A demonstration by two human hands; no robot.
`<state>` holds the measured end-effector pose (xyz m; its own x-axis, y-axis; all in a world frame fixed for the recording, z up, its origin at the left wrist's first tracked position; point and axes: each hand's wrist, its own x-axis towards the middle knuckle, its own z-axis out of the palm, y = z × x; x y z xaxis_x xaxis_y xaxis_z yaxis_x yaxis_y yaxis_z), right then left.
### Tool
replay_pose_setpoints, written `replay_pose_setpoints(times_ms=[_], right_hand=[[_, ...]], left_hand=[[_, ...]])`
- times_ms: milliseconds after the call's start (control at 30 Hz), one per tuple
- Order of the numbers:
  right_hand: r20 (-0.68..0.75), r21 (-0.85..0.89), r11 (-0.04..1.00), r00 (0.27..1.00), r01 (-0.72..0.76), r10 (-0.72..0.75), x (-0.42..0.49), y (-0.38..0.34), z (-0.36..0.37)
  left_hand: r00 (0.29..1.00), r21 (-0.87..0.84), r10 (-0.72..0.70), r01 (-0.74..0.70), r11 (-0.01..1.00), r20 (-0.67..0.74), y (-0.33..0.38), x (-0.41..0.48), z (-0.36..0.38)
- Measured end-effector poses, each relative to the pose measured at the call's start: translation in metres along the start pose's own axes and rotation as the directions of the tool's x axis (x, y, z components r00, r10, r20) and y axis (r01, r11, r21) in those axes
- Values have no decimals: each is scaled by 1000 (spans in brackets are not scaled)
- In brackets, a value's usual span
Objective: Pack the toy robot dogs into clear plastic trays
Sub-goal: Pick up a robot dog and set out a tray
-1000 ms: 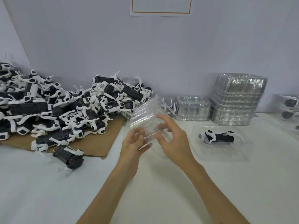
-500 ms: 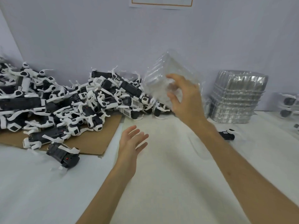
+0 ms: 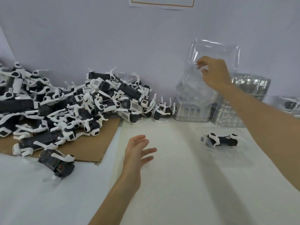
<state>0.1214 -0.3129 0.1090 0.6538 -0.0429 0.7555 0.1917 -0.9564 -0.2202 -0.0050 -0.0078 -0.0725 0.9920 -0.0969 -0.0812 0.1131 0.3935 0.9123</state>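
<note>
My right hand (image 3: 214, 73) is pinching a clear plastic tray (image 3: 216, 49), left hand (image 3: 135, 153) idling open — one toy robot dog (image 3: 220, 140) trayed, the pile (image 3: 73, 104) waiting.

Person was in view as two arms only. Left hand (image 3: 138, 153) was bare, with long, slender fingers. Left forearm (image 3: 116, 195) was bare and slim along all its visible length, from the near edge up to the wrist. Right hand (image 3: 212, 73) was likewise bare, its knuckles showing plainly. Right forearm (image 3: 259, 120) was bare, uncovered from the right edge of the scene to the wrist, broadening toward the near corner.
</note>
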Motion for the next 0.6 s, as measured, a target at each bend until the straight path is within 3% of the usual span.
replay_pose_setpoints(times_ms=[133, 233, 333, 433, 533, 600], right_hand=[[-33, -37, 999, 999, 4, -5, -6, -9, -17], [-32, 49, 998, 999, 25, -23, -18, -37, -25], [93, 238, 965, 986, 109, -135, -51, -83, -33], [228, 330, 920, 929, 209, -293, -109, -124, -34], [349, 278, 923, 867, 268, -356, -169, -146, -24], [464, 218, 950, 833, 223, -302, -193, -148, -13]], left_hand=[[1000, 26, -25, 25, 999, -1, 1, -6, 2], [999, -7, -39, 39, 999, -27, 3, -5, 2], [995, -55, -41, 37, 998, -89, 5, -4, 1], [974, -116, -85, 62, 991, -210, 7, -1, -3], [932, -186, -110, 47, 981, -346, 13, 4, -12], [911, -197, -96, 16, 980, -401, 16, 6, -16]])
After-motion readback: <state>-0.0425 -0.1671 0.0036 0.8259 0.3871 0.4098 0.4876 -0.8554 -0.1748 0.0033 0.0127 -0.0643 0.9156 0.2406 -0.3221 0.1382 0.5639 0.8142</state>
